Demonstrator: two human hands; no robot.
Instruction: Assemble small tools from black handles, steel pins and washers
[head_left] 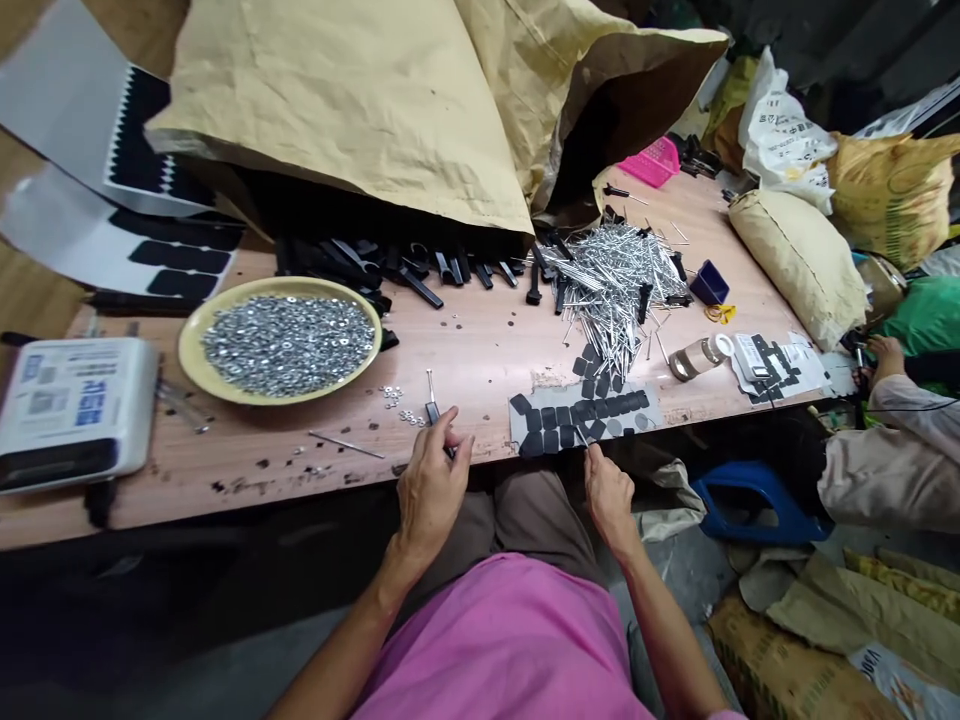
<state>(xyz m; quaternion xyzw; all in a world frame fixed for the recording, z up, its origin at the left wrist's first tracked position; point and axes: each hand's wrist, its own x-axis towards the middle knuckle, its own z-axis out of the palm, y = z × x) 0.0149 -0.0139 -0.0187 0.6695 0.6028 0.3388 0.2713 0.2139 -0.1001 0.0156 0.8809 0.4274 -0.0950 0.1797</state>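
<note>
My left hand (431, 480) is closed at the table's front edge, pinching a small black part with a metal pin (432, 405) that stands upright. My right hand (609, 492) is closed at the front edge, fingertips touching the grey sheet of black adhesive pads (585, 415). A few loose washers (401, 405) lie just left of the pin. Behind the sheet lies a heap of metal pins (615, 275). A yellow plate (279, 342) full of washers sits to the left.
A big brown paper sack (352, 110) spills black plastic parts (390, 265) at the back. A white device (71, 410) lies far left. A blue cup (709, 283), tape roll (694, 358) and filled sacks (799, 260) stand right, where another person's hand (885, 355) shows.
</note>
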